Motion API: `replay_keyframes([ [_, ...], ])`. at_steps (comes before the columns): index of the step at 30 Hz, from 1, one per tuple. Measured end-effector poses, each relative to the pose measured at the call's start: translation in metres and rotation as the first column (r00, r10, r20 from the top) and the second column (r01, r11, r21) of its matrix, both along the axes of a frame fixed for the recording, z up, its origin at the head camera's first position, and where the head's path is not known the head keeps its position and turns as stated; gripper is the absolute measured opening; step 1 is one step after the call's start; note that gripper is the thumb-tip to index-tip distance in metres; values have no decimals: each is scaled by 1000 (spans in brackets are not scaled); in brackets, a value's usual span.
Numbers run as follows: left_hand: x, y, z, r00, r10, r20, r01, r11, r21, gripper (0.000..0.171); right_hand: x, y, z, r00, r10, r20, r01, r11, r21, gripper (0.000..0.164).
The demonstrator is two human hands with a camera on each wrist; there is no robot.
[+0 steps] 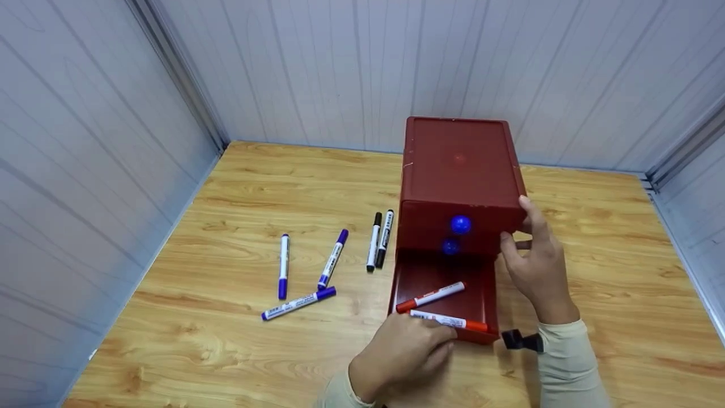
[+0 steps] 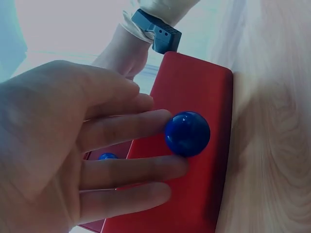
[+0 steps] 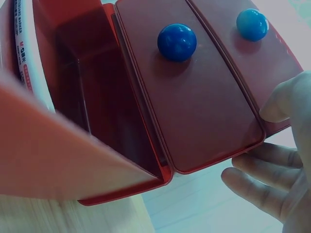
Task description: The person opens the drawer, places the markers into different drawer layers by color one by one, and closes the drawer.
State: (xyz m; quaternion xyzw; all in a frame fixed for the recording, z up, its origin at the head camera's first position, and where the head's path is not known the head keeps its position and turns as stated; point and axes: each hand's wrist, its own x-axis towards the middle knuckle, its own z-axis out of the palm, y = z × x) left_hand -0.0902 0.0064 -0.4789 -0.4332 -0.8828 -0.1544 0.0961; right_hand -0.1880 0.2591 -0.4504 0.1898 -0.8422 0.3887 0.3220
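A dark red drawer unit (image 1: 461, 161) has its bottom drawer (image 1: 478, 306) pulled out. Inside lie two red-capped whiteboard markers, one slanted (image 1: 436, 296) and one near the front wall (image 1: 447, 319). My left hand (image 1: 408, 345) is at the drawer's front; in the left wrist view its fingers extend straight, with the blue ball-shaped knob (image 2: 187, 134) between two fingertips. On the unit's right side, my right hand (image 1: 538, 260) touches the front edge, thumb at the front and fingers along the side. Two upper drawers with blue knobs (image 3: 177, 42) are closed.
Left of the unit, three blue-capped markers (image 1: 333, 259) are spread on the wooden table (image 1: 198, 272). Two black-capped markers (image 1: 374, 242) lie close beside the unit. Pale panel walls (image 1: 317, 73) stand behind and at both sides.
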Motion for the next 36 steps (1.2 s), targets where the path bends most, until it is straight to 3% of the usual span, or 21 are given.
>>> replay_keyframes([
  [4, -2, 0, 0, 995, -37, 93, 36, 999, 12, 14, 0, 2, 0, 1000, 7, -9, -7, 1000, 25, 71],
  [10, -4, 0, -4, 989, -90, 120, 87, 996, 31, 10, 0, 5, 1, 1000, 11, -4, -10, 999, 44, 71],
  [14, -6, 2, -7, 985, -85, 149, 81, 996, 31, 9, 0, 9, 2, 1000, 3, 15, -4, 998, 68, 72],
  [22, -7, 3, -14, 994, -31, 103, 25, 998, 64, 10, 1, 10, 3, 998, 0, 62, -5, 997, 76, 72],
  [29, -9, 7, -20, 1000, -6, -5, 7, 994, 107, 12, 1, 9, 2, 998, 8, 55, -12, 997, 75, 74],
  [36, -9, 8, -20, 999, -7, 48, 5, 999, 41, 22, -1, 11, 3, 999, 16, 49, -21, 996, 91, 74],
])
